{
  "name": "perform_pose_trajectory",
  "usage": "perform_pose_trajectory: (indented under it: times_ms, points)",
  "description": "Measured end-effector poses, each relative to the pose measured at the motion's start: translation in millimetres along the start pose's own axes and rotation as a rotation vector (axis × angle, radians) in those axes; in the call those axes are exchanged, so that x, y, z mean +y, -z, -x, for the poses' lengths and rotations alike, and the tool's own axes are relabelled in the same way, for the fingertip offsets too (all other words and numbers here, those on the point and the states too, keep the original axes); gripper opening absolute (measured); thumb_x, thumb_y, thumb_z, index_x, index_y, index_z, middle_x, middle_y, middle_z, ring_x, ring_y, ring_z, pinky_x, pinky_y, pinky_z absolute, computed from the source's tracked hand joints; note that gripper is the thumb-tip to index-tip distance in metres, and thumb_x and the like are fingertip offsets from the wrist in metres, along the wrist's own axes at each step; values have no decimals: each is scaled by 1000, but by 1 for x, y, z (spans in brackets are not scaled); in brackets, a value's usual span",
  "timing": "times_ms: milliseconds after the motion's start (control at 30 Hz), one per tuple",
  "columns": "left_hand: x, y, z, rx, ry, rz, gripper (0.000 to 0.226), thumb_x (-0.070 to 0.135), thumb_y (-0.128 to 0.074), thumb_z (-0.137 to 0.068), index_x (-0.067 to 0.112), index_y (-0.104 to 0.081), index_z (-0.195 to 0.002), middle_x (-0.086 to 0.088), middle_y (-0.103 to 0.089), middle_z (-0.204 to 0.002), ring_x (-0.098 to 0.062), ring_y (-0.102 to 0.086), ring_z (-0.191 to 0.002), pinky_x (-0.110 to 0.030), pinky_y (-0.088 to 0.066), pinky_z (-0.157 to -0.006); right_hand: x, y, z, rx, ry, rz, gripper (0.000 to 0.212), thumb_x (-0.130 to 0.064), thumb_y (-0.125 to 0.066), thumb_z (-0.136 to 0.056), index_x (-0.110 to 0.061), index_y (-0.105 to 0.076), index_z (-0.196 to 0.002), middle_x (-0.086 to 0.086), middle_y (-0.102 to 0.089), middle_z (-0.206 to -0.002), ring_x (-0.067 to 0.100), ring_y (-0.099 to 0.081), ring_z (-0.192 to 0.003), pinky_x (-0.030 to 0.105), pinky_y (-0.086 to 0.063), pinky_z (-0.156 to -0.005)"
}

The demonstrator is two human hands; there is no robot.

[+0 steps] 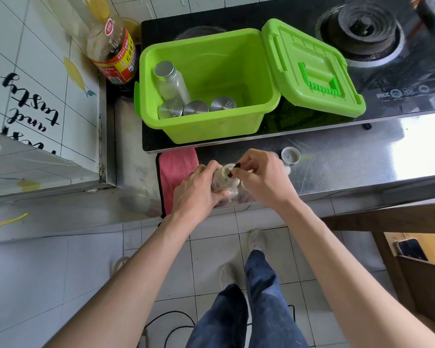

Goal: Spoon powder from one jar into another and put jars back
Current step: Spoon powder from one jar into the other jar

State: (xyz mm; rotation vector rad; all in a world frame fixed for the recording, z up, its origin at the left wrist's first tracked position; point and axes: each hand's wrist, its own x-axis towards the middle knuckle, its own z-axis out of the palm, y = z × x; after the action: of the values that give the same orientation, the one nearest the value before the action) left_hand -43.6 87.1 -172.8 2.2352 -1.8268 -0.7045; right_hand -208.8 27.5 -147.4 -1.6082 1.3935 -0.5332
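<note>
1. Green box [201,131], beyond both hands, stands open for the jars' return.
2. Jar [224,175] — gripped in the left hand [199,189], tilted, its long axis and mouth pointing toward the right hand [259,177]; more tilt could spill powder.
3. Spoon [234,169] (dark handle) — pinched by the right hand, tip at the jar's mouth; knocking the rim could scatter powder.

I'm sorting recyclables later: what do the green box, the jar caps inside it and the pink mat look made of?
Green box: glossy moulded plastic, judging by its uniform colour and ribbed lid. Jar caps: probably brushed metal, silvery with a dull sheen, though metallised plastic is possible. Pink mat: soft cloth, matte and slightly fuzzy.
</note>
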Motion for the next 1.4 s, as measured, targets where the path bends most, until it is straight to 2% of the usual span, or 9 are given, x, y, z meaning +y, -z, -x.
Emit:
perform_pose_trajectory:
  times_ms: [200, 333, 433, 533, 600, 733, 933, 1067, 1400]
  points:
    - [-1, -1, 0, -3, 1, 3, 53, 54, -80, -83, 39, -48, -123, 10, -62, -116, -22, -67, -97, -33, -43, -64, -6, 1, 8, 104, -244, -281, 17, -14, -76, -85, -11, -63, -77, 18, -75, -80, 5, -44, -49, 20, -35, -51]
    - [-1, -2, -1, 0, 4, -2, 53, 54, -79, -84, 39, -47, -124, 11, -62, -116, -21, -67, -97, -33, -42, -63, -8, 7, 13, 165, -363, -447, 25, -13, -76, -86, -17, -57, -71, -6, -72, -64, 1, -41, -41, 20, -33, -50]
    - [-1, -2, 0, 3, 3, -4, 53, 52, -79, -85, 38, -47, -125, 11, -62, -117, -22, -67, -98, -33, -43, -64, -7, 12, 15, 211, -408, -530, 26, -11, -75, -86, -18, -58, -68, -10, -67, -61, 1, -45, -45, 18, -32, -48]
    - [-2, -2, 0, 3, 2, -2, 54, 52, -79, -85, 38, -47, -126, 11, -62, -119, -23, -68, -99, -33, -44, -65, -6, 18, 17, 206, -456, -594, 12, -11, -74, -87, -10, -63, -83, -15, -61, -53, 5, -42, -48, 16, -31, -41]
    - [-1, -1, 1, 0, 2, 1, 53, 52, -79, -85, 38, -48, -126, 11, -62, -120, -23, -68, -99, -33, -43, -65, -4, 21, 17, 207, -471, -640, 9, -13, -74, -88, -10, -66, -92, -10, -69, -64, 7, -41, -50, 16, -32, -40]
    - [-1, -1, 0, 2, 0, 6, 52, 52, -79, -86, 38, -48, -125, 11, -62, -119, -22, -67, -99, -33, -42, -65, 1, 23, 17, 221, -475, -640, 8, -14, -73, -88, -9, -69, -94, -2, -74, -78, 9, -40, -54, 18, -32, -43]
    - [0, -1, 0, 2, -5, 5, 52, 53, -79, -85, 38, -48, -124, 11, -62, -116, -22, -66, -96, -33, -42, -66, -3, 22, 21, 223, -400, -521, 19, -11, -77, -85, -11, -61, -75, -15, -58, -49, 4, -43, -46, 15, -33, -44]
    - [1, 0, 0, -4, 3, 7, 50, 53, -78, -85, 39, -48, -122, 11, -61, -115, -22, -65, -96, -33, -41, -66, -6, 17, 23, 174, -368, -471, 23, -13, -79, -82, -15, -60, -68, -8, -61, -55, 4, -44, -45, 14, -34, -45]
    - [1, -1, 1, 6, 3, -10, 50, 50, -79, -86, 39, -47, -123, 12, -61, -114, -22, -66, -97, -34, -43, -66, -3, 25, 19, 153, -411, -560, 21, -12, -77, -85, -15, -62, -70, -16, -63, -54, 4, -48, -50, 16, -33, -44]
